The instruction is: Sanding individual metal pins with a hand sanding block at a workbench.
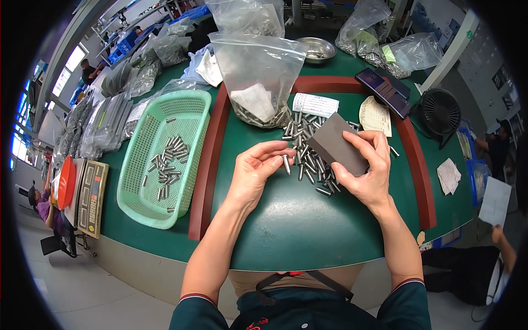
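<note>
Between the thumb and fingers of my left hand [254,170] is a small metal pin [286,164], held roughly upright. My right hand [367,168] grips a dark grey rectangular block [335,142], thumb on its near edge and fingers on its right side. Under and behind the block lies a loose pile of metal pins [311,159] on the green tabletop, partly hidden by it. To the left, a pale green perforated basket [125,187] holds several similar pins [169,157].
A dark red raised border [421,165] frames the work area. Behind the pile stands a clear plastic bag [256,66] of parts. A phone [385,91], a black fan [438,113] and a metal bowl [319,49] sit farther back. A scale [92,192] is at far left.
</note>
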`<state>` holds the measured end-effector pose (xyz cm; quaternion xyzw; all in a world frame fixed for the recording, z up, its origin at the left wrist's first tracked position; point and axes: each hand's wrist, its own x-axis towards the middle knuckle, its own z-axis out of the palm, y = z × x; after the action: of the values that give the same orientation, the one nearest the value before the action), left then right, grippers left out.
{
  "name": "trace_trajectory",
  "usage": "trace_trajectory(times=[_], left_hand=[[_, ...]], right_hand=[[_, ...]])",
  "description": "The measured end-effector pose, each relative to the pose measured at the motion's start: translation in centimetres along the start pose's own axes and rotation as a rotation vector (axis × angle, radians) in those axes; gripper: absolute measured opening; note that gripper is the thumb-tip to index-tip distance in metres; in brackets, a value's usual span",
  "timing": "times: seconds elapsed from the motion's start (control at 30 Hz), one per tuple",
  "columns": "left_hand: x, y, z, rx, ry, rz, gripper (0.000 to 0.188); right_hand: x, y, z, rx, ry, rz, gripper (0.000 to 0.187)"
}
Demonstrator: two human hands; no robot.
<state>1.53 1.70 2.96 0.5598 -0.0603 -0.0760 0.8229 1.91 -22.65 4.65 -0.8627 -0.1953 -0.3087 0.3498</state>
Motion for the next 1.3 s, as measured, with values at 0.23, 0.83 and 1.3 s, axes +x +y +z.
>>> trace_trajectory(times=[0.23, 0.83, 1.3], left_hand=[[0.1, -0.3, -0.2, -0.035, -0.010, 0.001, 0.028], [-0.5, -0.8, -0.1, -0.565, 0.166, -0.442, 0.028], [-0.5, -0.4, -0.3, -0.557, 0.168, -0.441, 0.023]], right_hand=[[0.0, 0.0, -0.1, -0.009, -0.003, -0.010, 0.055], [0.2, 0.3, -0.2, -0.034, 0.010, 0.033, 0.053], [0.0, 0.3, 0.2, -0.020, -0.018, 0.039, 0.054]])
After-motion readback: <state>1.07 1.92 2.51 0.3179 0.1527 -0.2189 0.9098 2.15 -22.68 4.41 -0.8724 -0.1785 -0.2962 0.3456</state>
